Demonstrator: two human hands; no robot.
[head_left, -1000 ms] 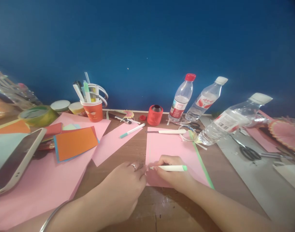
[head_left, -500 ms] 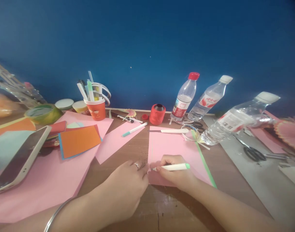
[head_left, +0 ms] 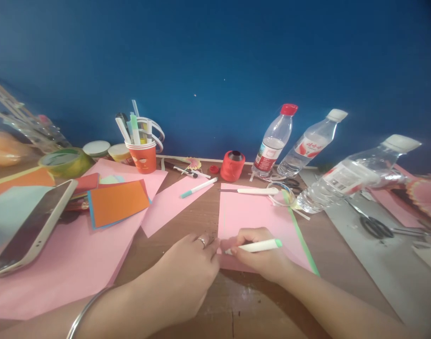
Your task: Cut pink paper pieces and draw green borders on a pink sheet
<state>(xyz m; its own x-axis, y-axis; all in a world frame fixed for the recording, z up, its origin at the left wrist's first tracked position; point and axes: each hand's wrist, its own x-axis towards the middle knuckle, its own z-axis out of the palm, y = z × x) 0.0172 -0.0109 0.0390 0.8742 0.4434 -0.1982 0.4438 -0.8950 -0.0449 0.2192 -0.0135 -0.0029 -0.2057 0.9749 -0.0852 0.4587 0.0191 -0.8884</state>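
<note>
My right hand is closed around a white marker with a green end. The marker's tip points down at the lower left of a pink sheet of paper, which has a green band along its right edge and a faint line near its left one. My left hand, wearing a ring, lies on the table with its fingertips at the sheet's left edge; the fingers look extended and close together. Across the top of the sheet rests a slim tool with a white handle and a dark narrow end.
Behind the sheet stand a red thread spool and tilted-looking water bottles. An orange paper cup holds pens. To the left lie orange cards and a phone; scissors lie right. A teal-tipped marker sits mid-table.
The view has shifted slightly, so most things sit a little farther right. My right hand still grips the marker at the sheet's lower left, and my left hand stays at its edge.
</note>
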